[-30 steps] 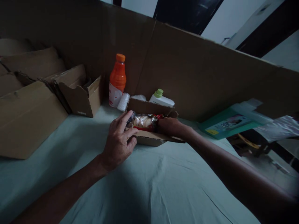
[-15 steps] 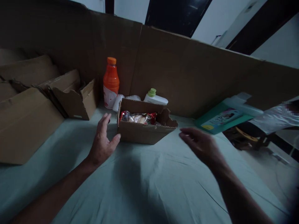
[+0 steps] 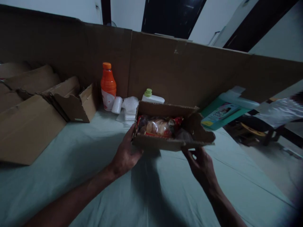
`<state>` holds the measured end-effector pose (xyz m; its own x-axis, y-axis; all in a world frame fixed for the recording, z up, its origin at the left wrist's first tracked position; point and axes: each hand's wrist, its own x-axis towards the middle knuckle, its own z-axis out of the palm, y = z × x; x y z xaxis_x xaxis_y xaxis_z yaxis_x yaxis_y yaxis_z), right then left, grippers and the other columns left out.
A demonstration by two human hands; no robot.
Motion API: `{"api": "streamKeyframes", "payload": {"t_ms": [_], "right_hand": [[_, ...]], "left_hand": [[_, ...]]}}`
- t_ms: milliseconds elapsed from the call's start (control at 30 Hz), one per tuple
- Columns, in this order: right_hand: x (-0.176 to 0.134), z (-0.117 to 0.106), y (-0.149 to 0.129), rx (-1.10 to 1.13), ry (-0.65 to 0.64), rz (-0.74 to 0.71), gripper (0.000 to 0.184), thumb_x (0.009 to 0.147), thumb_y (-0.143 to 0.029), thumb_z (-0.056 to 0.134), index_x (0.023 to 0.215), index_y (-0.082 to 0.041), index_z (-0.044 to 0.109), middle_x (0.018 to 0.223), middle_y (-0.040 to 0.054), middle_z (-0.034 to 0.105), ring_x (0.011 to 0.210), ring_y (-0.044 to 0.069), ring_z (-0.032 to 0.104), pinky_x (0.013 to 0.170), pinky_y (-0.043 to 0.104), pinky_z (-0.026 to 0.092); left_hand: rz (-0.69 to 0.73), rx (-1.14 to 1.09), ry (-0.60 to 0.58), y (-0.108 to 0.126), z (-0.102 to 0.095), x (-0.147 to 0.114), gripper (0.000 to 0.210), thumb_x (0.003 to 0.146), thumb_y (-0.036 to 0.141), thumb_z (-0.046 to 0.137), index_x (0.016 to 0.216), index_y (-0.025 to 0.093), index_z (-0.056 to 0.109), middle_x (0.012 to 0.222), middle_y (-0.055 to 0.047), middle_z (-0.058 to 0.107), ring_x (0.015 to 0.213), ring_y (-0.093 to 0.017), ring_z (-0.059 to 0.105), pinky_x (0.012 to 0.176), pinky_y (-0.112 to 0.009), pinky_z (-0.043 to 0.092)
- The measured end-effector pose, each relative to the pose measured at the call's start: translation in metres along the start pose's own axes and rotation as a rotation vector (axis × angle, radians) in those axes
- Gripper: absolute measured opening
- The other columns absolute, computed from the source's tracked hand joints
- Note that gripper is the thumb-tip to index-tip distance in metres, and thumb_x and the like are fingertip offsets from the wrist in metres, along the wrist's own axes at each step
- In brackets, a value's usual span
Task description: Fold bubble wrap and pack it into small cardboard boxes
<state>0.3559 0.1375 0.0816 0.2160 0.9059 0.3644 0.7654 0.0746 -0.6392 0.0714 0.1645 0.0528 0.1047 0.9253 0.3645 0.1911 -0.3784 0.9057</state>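
An uncovered cardboard box [image 3: 156, 143] hangs above the cloth between my two hands, its opening tipped toward me. My left hand [image 3: 125, 156] grips its left end, thumb along the near bottom edge. At the near right edge, my right hand [image 3: 200, 164] pinches the box with thumb and fingers. Inside lies a clear plastic packet with red ends [image 3: 158, 127], holding pale pieces that I cannot make out. Something clear and plastic [image 3: 184, 135] sits to the right of it. The box's right end has a torn, ragged edge.
Behind stand an orange bottle [image 3: 108, 86], bubble wrap [image 3: 130, 107] and a white bottle with green cap [image 3: 153, 98]. A jug of green liquid [image 3: 220, 110] leans at right. Cardboard boxes [image 3: 30, 129] fill the left; a cardboard wall [image 3: 165, 69] runs behind. A person [image 3: 279, 115] is at far right.
Both hands have closed on the cardboard box. It has been lifted off the cloth, moved right and tipped toward me, uncovering more bubble wrap behind it.
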Motion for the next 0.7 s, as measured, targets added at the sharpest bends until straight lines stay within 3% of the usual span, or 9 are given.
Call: {"api": "streamKeyframes", "payload": {"t_ms": [100, 200, 267, 367, 433, 533, 600, 700], "right_hand": [[-0.058, 0.003, -0.001, -0.056, 0.017, -0.065, 0.033, 0.090, -0.057, 0.059, 0.085, -0.024, 0.061, 0.074, 0.0065, 0.070, 0.044, 0.017, 0.053, 0.046, 0.033, 0.045], [-0.096, 0.022, -0.012, -0.051, 0.001, -0.197, 0.024, 0.093, -0.048, 0.059, 0.098, -0.025, 0.065, 0.087, 0.0101, 0.073, 0.065, 0.025, 0.066, 0.061, 0.039, 0.054], [-0.109, 0.033, -0.017, -0.031, -0.016, -0.295, 0.021, 0.092, -0.041, 0.060, 0.104, -0.025, 0.065, 0.093, 0.0115, 0.075, 0.082, 0.029, 0.070, 0.071, 0.042, 0.057], [-0.119, 0.040, -0.016, 0.015, -0.051, -0.385, 0.025, 0.090, -0.032, 0.061, 0.115, -0.024, 0.062, 0.106, 0.0133, 0.075, 0.098, 0.031, 0.071, 0.080, 0.046, 0.057], [-0.123, 0.041, -0.011, -0.003, -0.029, -0.381, 0.031, 0.090, -0.029, 0.061, 0.121, -0.024, 0.060, 0.111, 0.0140, 0.074, 0.102, 0.032, 0.071, 0.082, 0.047, 0.057], [-0.126, 0.033, 0.000, -0.097, 0.064, -0.351, 0.034, 0.091, -0.030, 0.062, 0.124, -0.023, 0.058, 0.110, 0.0148, 0.073, 0.102, 0.033, 0.071, 0.082, 0.048, 0.057], [-0.124, 0.021, 0.014, -0.143, 0.119, -0.330, 0.031, 0.092, -0.031, 0.062, 0.121, -0.021, 0.058, 0.107, 0.0147, 0.073, 0.099, 0.032, 0.071, 0.081, 0.046, 0.058], [-0.119, -0.009, 0.047, -0.192, 0.197, -0.224, 0.028, 0.091, -0.037, 0.064, 0.114, -0.021, 0.058, 0.101, 0.0127, 0.073, 0.092, 0.032, 0.071, 0.079, 0.046, 0.058]], "left_hand": [[-0.098, 0.079, -0.015, -0.003, -0.022, -0.050, 0.047, 0.086, 0.031, 0.067, 0.131, 0.023, 0.059, 0.124, -0.012, 0.067, 0.130, -0.032, 0.059, 0.114, -0.048, 0.046], [-0.258, 0.114, 0.037, -0.013, -0.057, -0.088, 0.046, 0.083, 0.037, 0.071, 0.125, 0.022, 0.062, 0.114, -0.011, 0.071, 0.127, -0.034, 0.060, 0.112, -0.051, 0.046], [-0.344, 0.128, 0.106, -0.016, -0.073, -0.102, 0.051, 0.077, 0.044, 0.075, 0.122, 0.022, 0.062, 0.109, -0.010, 0.073, 0.123, -0.034, 0.063, 0.111, -0.051, 0.047], [-0.408, 0.104, 0.202, -0.013, -0.079, -0.108, 0.057, 0.072, 0.051, 0.077, 0.118, 0.022, 0.063, 0.112, -0.010, 0.072, 0.117, -0.032, 0.066, 0.110, -0.050, 0.049], [-0.410, 0.073, 0.213, -0.010, -0.073, -0.104, 0.053, 0.073, 0.052, 0.077, 0.114, 0.021, 0.063, 0.113, -0.010, 0.072, 0.114, -0.030, 0.068, 0.107, -0.047, 0.052], [-0.353, 0.013, 0.135, -0.009, -0.051, -0.087, 0.048, 0.078, 0.049, 0.075, 0.114, 0.022, 0.061, 0.114, -0.009, 0.072, 0.113, -0.028, 0.069, 0.101, -0.042, 0.057], [-0.285, -0.030, 0.050, -0.013, -0.026, -0.069, 0.041, 0.082, 0.044, 0.072, 0.115, 0.023, 0.060, 0.117, -0.009, 0.070, 0.114, -0.027, 0.069, 0.097, -0.040, 0.059], [-0.198, -0.095, -0.113, -0.014, 0.029, -0.032, 0.033, 0.085, 0.037, 0.068, 0.114, 0.023, 0.060, 0.118, -0.009, 0.070, 0.110, -0.026, 0.070, 0.091, -0.040, 0.062]]}}
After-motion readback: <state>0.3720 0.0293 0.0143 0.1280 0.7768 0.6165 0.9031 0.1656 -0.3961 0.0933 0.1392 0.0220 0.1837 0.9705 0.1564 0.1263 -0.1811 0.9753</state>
